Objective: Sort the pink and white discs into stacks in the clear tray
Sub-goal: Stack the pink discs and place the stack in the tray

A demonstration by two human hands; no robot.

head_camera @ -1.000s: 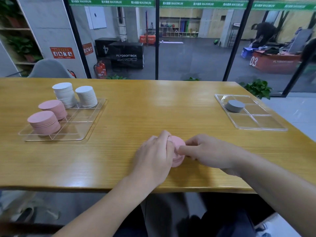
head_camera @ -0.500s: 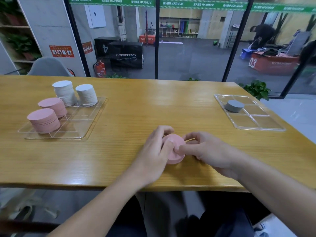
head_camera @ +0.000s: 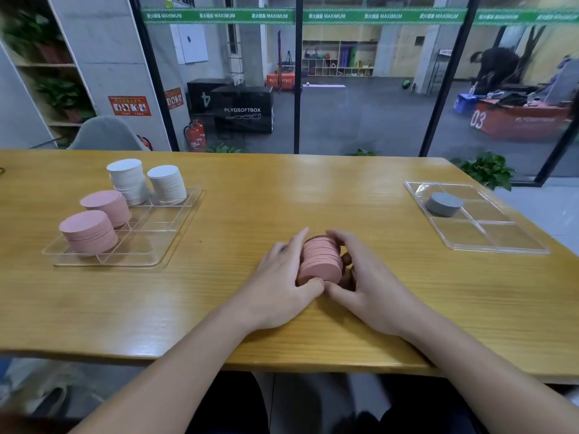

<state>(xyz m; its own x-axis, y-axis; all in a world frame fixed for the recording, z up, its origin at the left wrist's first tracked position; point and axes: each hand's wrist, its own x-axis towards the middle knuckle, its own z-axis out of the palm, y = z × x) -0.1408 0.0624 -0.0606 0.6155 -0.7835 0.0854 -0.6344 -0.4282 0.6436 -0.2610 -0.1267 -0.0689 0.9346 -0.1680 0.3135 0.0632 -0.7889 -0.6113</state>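
A stack of pink discs (head_camera: 320, 260) stands on its edge on the wooden table (head_camera: 250, 302), between my two hands. My left hand (head_camera: 279, 277) cups its left side and my right hand (head_camera: 368, 277) cups its right side, thumbs meeting in front. To the left lies the clear tray (head_camera: 175, 242) with dividers. It holds two pink stacks (head_camera: 88, 231) (head_camera: 108, 206) and two white stacks (head_camera: 128, 181) (head_camera: 167, 184).
A second clear tray (head_camera: 501, 239) at the right holds a grey disc stack (head_camera: 443, 204). The table's front edge runs close below my wrists. A glass wall stands behind the table, with a grey chair (head_camera: 106, 136) at the back left.
The pink discs lay under my hands as a flat pile. They are now gathered and tipped up on edge, squeezed between both hands, slightly farther from the table's front edge.
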